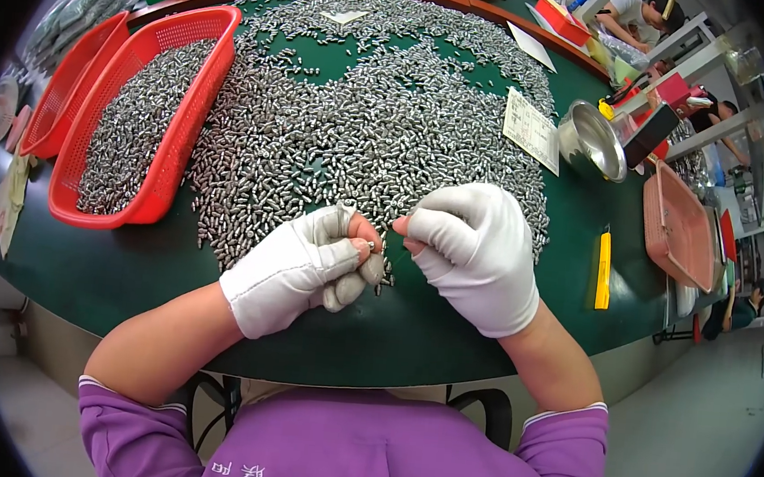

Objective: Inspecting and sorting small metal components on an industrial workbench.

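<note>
Both my hands wear white cloth gloves with bare fingertips. My left hand (313, 264) pinches a small silver metal part (371, 246) between thumb and forefinger, with more parts seemingly tucked in its curled fingers. My right hand (475, 250) is closed just to the right, its fingertips nearly touching the left thumb; what it holds I cannot tell. Both hover over the near edge of a big heap of small silver metal parts (364, 129) spread across the green table (111, 262).
A red plastic basket (184, 133) full of the same parts stands at left, another red basket (62, 88) behind it. At right lie a steel bowl (592, 140), a paper sheet (531, 129), a yellow utility knife (604, 271) and a pink tray (679, 228). Other people work at the back right.
</note>
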Demonstrator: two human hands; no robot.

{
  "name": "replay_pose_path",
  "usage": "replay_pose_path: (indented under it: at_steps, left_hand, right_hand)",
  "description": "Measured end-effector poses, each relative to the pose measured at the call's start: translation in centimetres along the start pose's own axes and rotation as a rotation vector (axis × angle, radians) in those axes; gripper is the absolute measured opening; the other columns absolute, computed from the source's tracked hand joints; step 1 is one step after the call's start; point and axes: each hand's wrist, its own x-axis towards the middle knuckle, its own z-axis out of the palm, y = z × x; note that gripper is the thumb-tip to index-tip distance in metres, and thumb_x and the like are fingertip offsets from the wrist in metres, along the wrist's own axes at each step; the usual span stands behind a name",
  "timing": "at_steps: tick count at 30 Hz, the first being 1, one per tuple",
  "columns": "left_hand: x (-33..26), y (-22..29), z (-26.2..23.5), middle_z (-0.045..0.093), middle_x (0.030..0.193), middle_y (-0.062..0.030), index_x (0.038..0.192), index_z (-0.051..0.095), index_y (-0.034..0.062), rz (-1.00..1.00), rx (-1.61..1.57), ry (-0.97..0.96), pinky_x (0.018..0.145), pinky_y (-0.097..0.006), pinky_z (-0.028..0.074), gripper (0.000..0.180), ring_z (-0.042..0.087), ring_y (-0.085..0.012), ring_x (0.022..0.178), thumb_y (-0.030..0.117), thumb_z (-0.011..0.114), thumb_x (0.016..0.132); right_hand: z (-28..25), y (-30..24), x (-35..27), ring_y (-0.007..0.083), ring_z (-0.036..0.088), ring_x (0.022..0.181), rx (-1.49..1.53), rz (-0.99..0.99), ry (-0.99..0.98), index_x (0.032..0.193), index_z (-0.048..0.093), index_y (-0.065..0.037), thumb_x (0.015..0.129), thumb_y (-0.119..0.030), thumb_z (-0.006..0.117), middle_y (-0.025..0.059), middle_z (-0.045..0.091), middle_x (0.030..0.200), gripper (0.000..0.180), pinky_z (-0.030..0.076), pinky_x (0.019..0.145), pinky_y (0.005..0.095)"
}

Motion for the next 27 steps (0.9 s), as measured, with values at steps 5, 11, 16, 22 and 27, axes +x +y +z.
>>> replay_pose_path:
  at_steps: [5, 11, 16, 22, 27]
  left_hand:
    - [0.0, 0.0, -0.1, 0.061, 0.086, -0.0029, 0.103, 0.052, 0.0074, 0.003, -0.012, -0.007, 0.053, -0.018, 0.037, 0.017, 0.048, -0.0051, 0.060, 0.023, 0.056, 0.097]
    - [-0.1, 0.1, 0.2, 0.061, 0.086, -0.0027, 0.103, 0.052, 0.0066, -0.002, 0.012, 0.020, 0.054, -0.018, 0.037, 0.019, 0.049, -0.0058, 0.062, 0.024, 0.056, 0.096]
    - [-0.1, 0.1, 0.0, 0.061, 0.086, -0.0028, 0.103, 0.051, 0.0061, -0.003, 0.026, 0.006, 0.054, -0.019, 0.038, 0.020, 0.049, -0.0062, 0.062, 0.024, 0.056, 0.096]
    - [-0.2, 0.1, 0.2, 0.061, 0.086, -0.0026, 0.103, 0.051, 0.0064, -0.004, 0.005, 0.002, 0.055, -0.019, 0.038, 0.019, 0.050, -0.0063, 0.063, 0.024, 0.057, 0.096]
    - [-0.2, 0.2, 0.3, 0.057, 0.084, -0.0014, 0.101, 0.053, 0.0111, -0.005, -0.045, 0.033, 0.053, -0.018, 0.034, 0.014, 0.044, -0.0053, 0.060, 0.021, 0.060, 0.094]
  right_hand:
    - [-0.3, -0.3, -0.2, 0.0245, 0.058, 0.063, -0.005, 0.037, -0.027, 0.082, 0.063, -0.009, 0.062, -0.002, 0.075, 0.0044, 0.061, 0.076, 0.025, 0.045, 0.053, 0.0349]
    - [0.2, -0.4, 0.1, 0.0249, 0.056, 0.054, 0.098, -0.025, -0.031, 0.078, 0.062, -0.008, 0.062, -0.007, 0.070, 0.0057, 0.057, 0.067, 0.017, 0.043, 0.044, 0.0365]
    - [0.9, -0.5, 0.1, 0.0241, 0.055, 0.053, 0.050, -0.089, -0.012, 0.078, 0.063, -0.009, 0.062, -0.011, 0.068, 0.0053, 0.057, 0.067, 0.017, 0.043, 0.043, 0.0347]
    - [0.1, -0.3, 0.2, 0.0243, 0.056, 0.054, 0.009, -0.098, -0.043, 0.077, 0.063, -0.009, 0.063, -0.010, 0.069, 0.0050, 0.058, 0.068, 0.016, 0.043, 0.044, 0.0347]
    - [-0.3, 0.2, -0.2, 0.0250, 0.058, 0.060, -0.081, 0.008, -0.005, 0.077, 0.065, -0.008, 0.063, -0.006, 0.073, 0.0049, 0.061, 0.073, 0.017, 0.046, 0.052, 0.0357]
